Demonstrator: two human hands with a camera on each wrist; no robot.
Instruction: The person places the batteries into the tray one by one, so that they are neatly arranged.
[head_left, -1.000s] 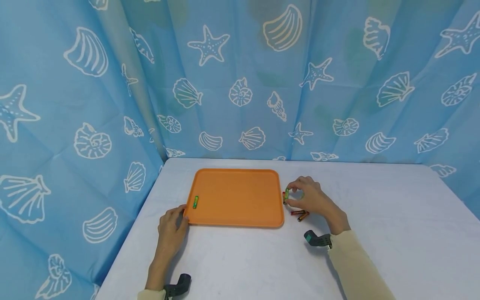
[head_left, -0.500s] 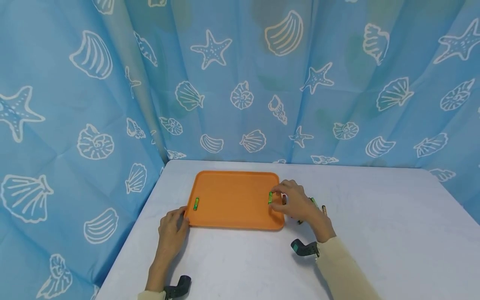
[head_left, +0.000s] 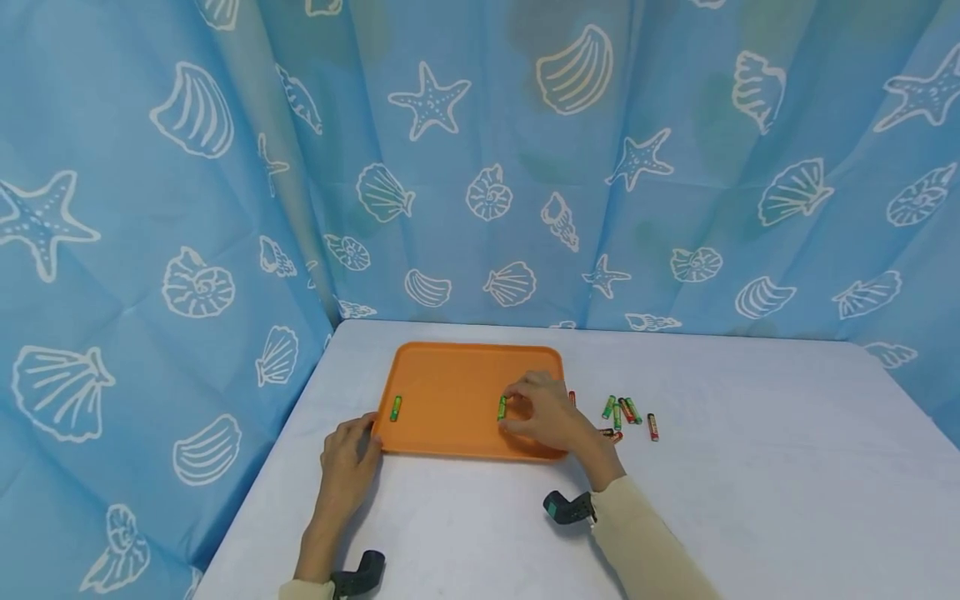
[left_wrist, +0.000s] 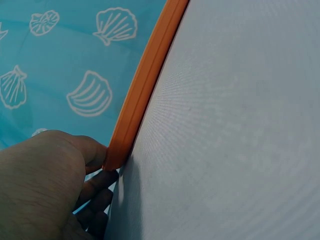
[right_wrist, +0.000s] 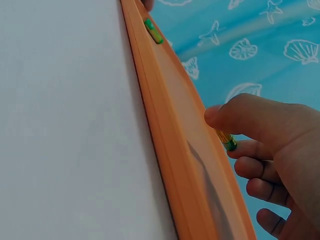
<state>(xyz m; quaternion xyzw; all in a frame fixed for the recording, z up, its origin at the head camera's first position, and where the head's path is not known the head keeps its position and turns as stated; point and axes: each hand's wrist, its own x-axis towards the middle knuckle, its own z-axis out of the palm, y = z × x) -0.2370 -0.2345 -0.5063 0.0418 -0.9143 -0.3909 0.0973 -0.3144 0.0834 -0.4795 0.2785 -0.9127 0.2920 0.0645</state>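
Note:
Over the middle of an orange tray (head_left: 447, 379), my right hand (head_left: 549, 414) pinches a green battery (head_left: 502, 407) between thumb and fingers. In the right wrist view the battery (right_wrist: 229, 141) shows just below the thumb, above the tray's floor. Another green battery (head_left: 396, 408) lies in the tray along its left side. My left hand (head_left: 348, 460) holds the tray's front-left corner. Seen from the left wrist, the thumb lies against the tray rim (left_wrist: 142, 82), with the fingers around the corner.
Right of the tray, several loose green batteries (head_left: 608, 407) and red ones (head_left: 653, 427) lie on the white tablecloth (head_left: 757, 467). A red battery (head_left: 572, 398) sits close by the tray's right edge, partly behind my right hand. A blue shell-patterned curtain (head_left: 480, 167) hangs behind and left.
My right hand has carried the green battery leftward from beside the tray's right edge to over its middle, uncovering batteries on the table. The left hand stays at the corner.

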